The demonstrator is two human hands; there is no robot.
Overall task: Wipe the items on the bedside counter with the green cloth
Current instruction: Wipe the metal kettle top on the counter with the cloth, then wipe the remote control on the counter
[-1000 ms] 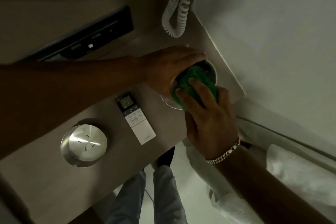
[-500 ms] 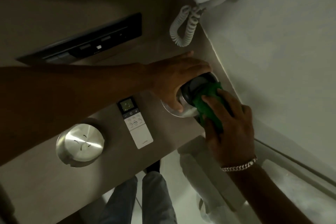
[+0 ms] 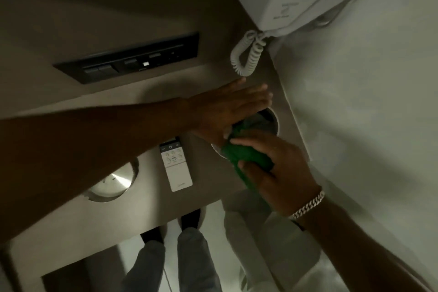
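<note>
Green cloth (image 3: 246,159) is bunched in my right hand (image 3: 277,168), fingers closed on it, pressed on one round metal dish (image 3: 270,121) at the right end of the bedside counter (image 3: 147,201). My left hand (image 3: 227,111) lies flat over that dish, fingers straight and together. I count two metal dishes; the second metal dish (image 3: 113,182) sits left of one white remote (image 3: 176,166).

Dim room; white wall (image 3: 367,102), brown counter (image 3: 71,220), dark switch panel (image 3: 128,64), pale floor (image 3: 213,256).
</note>
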